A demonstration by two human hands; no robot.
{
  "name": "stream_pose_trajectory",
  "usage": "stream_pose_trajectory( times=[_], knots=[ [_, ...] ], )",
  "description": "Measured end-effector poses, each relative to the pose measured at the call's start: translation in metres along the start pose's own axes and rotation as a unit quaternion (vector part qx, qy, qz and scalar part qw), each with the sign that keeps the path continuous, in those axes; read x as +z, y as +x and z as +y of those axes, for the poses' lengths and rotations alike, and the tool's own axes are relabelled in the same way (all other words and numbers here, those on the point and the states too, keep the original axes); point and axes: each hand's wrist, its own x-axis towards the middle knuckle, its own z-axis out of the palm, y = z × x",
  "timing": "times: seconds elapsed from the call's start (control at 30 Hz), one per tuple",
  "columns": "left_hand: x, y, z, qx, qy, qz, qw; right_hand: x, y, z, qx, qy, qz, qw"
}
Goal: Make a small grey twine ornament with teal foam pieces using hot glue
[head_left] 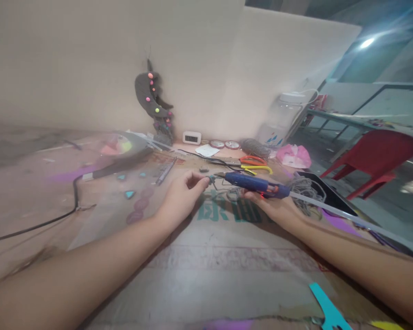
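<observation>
My right hand (261,201) is wrapped round a blue hot glue gun (249,182) with a small red light and a long glue stick (333,208) running out of its back. The gun's nozzle points left, close to the fingertips of my left hand (191,185). Those fingers pinch a small dark piece (211,179), too blurred to name. Below the nozzle, a loop of grey cord (233,195) lies on the printed cardboard (206,256). Small turquoise triangles (129,195) and a pen (165,171) lie left of my left hand.
Scissors with orange handles (253,160), a yellow-handled tool (261,169), a small digital clock (192,137) and a clear bottle (282,119) stand or lie at the back. A dark tray (344,199) with grey yarn is at right. A turquoise cutout (325,307) lies in front.
</observation>
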Motion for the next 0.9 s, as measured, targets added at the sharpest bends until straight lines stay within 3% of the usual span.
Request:
stream_pose_trajectory(
  times=[0.37,0.9],
  knots=[
    [0.0000,0.0011,-0.0062,0.049,0.019,0.002,0.999,0.0047,0.0005,0.0039,-0.011,0.003,-0.013,1.000],
    [0.0000,0.0002,-0.0067,0.048,0.026,-0.003,0.998,0.0072,0.0019,-0.0044,0.006,-0.005,-0.003,1.000]
  ],
)
